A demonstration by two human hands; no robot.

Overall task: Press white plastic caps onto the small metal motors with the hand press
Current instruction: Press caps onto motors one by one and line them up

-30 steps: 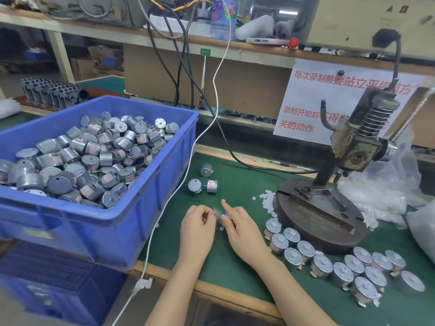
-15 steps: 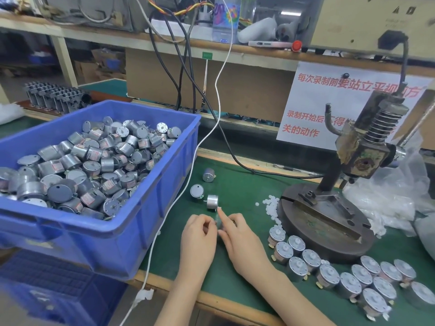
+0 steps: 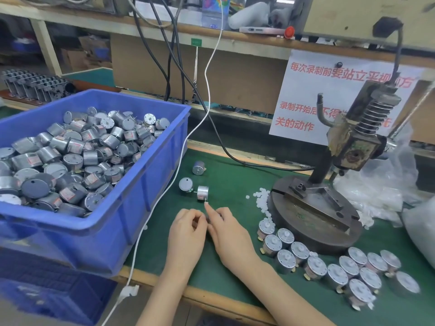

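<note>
My left hand (image 3: 186, 234) and my right hand (image 3: 230, 236) meet on the green mat in front of the blue bin. Between them sits a small metal motor (image 3: 208, 217), mostly hidden by fingers. The left fingers are curled and pinch something small and white. My right hand grips the motor, its index finger pointing out toward a loose motor (image 3: 202, 192). Two more loose motors (image 3: 186, 184) lie just beyond. A pile of white caps (image 3: 261, 198) lies beside the hand press (image 3: 353, 147), whose round base (image 3: 313, 234) holds no motor.
A blue bin (image 3: 117, 222) full of bare motors stands at the left. Rows of capped motors (image 3: 315, 267) stand along the front right. A white cable (image 3: 164, 191) crosses the mat by the bin. Clear plastic bags (image 3: 376, 191) lie behind the press.
Both hands stay together in the same spot on the mat. The motor between them is more covered by fingers now, and my right index finger has stretched out.
</note>
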